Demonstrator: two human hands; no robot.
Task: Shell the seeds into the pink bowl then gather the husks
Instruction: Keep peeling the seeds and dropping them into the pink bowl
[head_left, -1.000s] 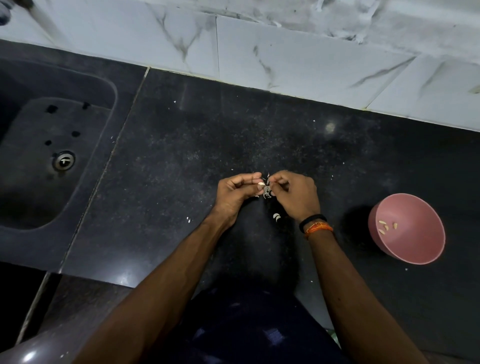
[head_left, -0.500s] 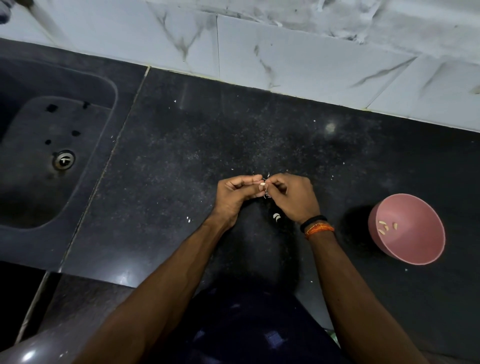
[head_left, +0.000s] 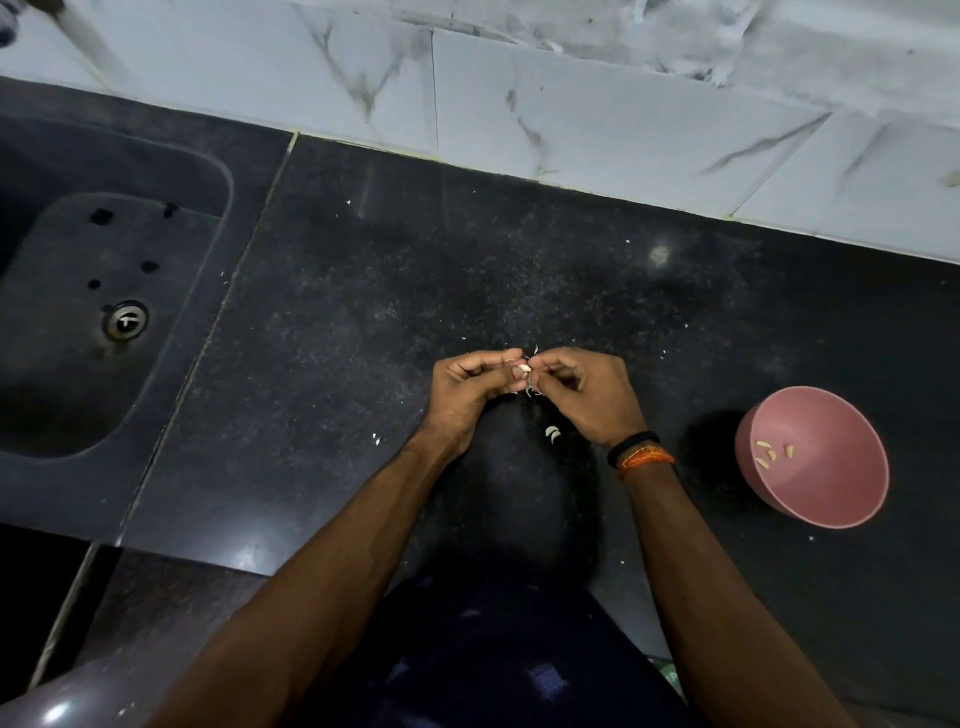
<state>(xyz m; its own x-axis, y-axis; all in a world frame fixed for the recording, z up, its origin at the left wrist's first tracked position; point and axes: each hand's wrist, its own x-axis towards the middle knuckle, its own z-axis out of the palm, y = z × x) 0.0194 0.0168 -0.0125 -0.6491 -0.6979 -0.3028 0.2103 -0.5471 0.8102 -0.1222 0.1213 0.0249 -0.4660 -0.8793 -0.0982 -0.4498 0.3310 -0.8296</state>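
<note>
Left hand (head_left: 470, 387): fingers curled in, tips pinching a pale seed (head_left: 522, 370) at the middle of the frame, over the counter (head_left: 363, 322).
Right hand (head_left: 587, 395): fingers curled too, tips meeting the left hand's at the same seed; a dark scrap of husk (head_left: 531, 387) hangs just below the meeting point.
Right wrist: a black band (head_left: 631, 445) and an orange thread (head_left: 647, 459) beside it.
Pink bowl (head_left: 821, 499): on the counter to the right, well apart from both hands, tilted so its mouth faces the camera.
Shelled seeds (head_left: 774, 451): about 5 pale kernels inside the bowl, on its left inner wall.
Loose pieces (head_left: 552, 434): 2 small white curved bits on the counter just below the right hand (seed or husk, I cannot tell which).
Flecks: tiny white specks scattered over the dark counter.
Sink (head_left: 78, 312): dark basin at the left, with a metal drain (head_left: 124, 320).
Wall (head_left: 571, 104): white marbled tiles behind the counter.
</note>
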